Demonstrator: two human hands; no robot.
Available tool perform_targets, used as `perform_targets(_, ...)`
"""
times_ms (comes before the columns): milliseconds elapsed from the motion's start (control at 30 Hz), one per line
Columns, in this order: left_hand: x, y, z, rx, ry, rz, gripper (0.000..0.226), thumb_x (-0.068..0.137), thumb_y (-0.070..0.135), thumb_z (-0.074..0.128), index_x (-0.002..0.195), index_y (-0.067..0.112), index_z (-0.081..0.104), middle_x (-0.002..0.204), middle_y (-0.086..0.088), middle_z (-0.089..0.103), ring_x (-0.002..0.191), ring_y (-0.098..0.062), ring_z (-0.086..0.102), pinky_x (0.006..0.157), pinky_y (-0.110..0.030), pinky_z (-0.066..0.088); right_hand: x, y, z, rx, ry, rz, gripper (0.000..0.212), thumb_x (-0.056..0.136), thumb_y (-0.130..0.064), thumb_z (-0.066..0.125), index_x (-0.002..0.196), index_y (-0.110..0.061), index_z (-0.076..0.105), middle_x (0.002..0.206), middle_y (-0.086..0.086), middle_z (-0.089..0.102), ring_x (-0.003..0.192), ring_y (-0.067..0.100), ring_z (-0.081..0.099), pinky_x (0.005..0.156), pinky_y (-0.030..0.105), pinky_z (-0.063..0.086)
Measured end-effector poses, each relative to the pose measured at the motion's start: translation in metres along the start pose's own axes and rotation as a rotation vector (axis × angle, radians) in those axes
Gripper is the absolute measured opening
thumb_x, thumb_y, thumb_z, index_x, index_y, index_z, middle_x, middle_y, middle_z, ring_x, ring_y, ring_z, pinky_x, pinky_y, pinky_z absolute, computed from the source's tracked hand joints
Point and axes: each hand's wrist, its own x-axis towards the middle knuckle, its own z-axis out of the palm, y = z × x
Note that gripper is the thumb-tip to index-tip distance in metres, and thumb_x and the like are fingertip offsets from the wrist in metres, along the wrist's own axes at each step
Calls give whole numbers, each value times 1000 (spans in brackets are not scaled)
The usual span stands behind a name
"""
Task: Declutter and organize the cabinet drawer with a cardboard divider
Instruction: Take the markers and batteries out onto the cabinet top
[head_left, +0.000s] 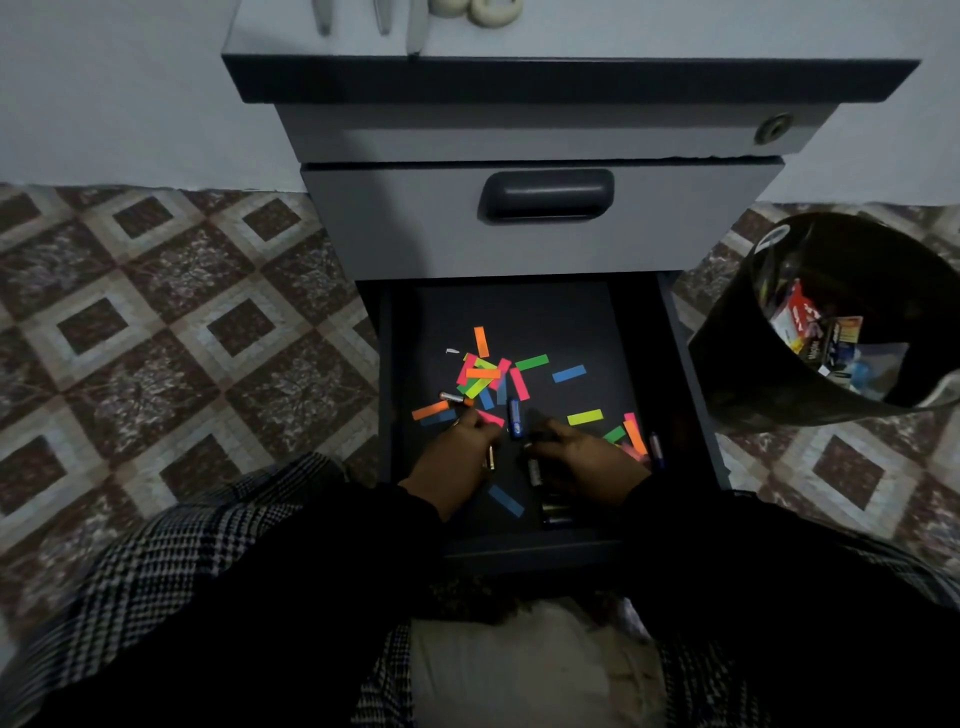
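Both hands low in drawer (675, 364) near front edge: left hand (460, 457) fingers curled round a battery (490, 457), right hand (582, 457) fingers curled over batteries (535, 470); exact grip unclear.

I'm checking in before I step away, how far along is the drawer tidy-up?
Early. Done: the black waste bin already holds discarded packaging. In hand: both hands are in the open dark bottom drawer; the left hand holds a small battery, the right hand rests over other batteries. Left: scattered bright paper strips and a blue battery; no cardboard divider visible.
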Motion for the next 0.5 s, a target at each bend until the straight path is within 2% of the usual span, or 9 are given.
perform_targets(167, 1, 0, 0, 19, -25, -6, 41, 86, 12, 62, 126, 16, 53, 138, -6, 41, 125, -22, 46, 105, -33, 40, 1, 2, 1, -32, 17, 11, 49, 87, -26, 62, 134, -23, 46, 148, 4, 24, 130, 21, 39, 108, 27, 34)
perform_targets(267, 1, 1, 0, 25, -35, -11, 45, 86, 13, 62, 129, 17, 51, 140, -6, 39, 127, -22, 44, 107, -33, 38, 5, -3, 5, -86, -4, 37, 52, 91, -25, 56, 140, -22, 38, 152, 8, 15, 134, 22, 35, 111, 28, 30)
perform_targets(333, 2, 1, 1, 43, -37, -5, 46, 87, 14, 62, 131, 18, 49, 140, -6, 39, 127, -22, 43, 107, -33, 38, 7, -4, 3, -87, -9, 43, 50, 95, -23, 50, 142, -21, 34, 153, 9, 16, 135, 23, 33, 111, 28, 28)
perform_targets(500, 3, 1, 1, 76, -32, 18, 45, 89, 15, 58, 133, 19, 47, 140, -7, 39, 127, -22, 44, 106, -32, 38, 5, -5, 2, -98, -4, 79, 51, 95, -21, 48, 144, -21, 31, 153, 10, 15, 134, 23, 35, 111, 28, 30)
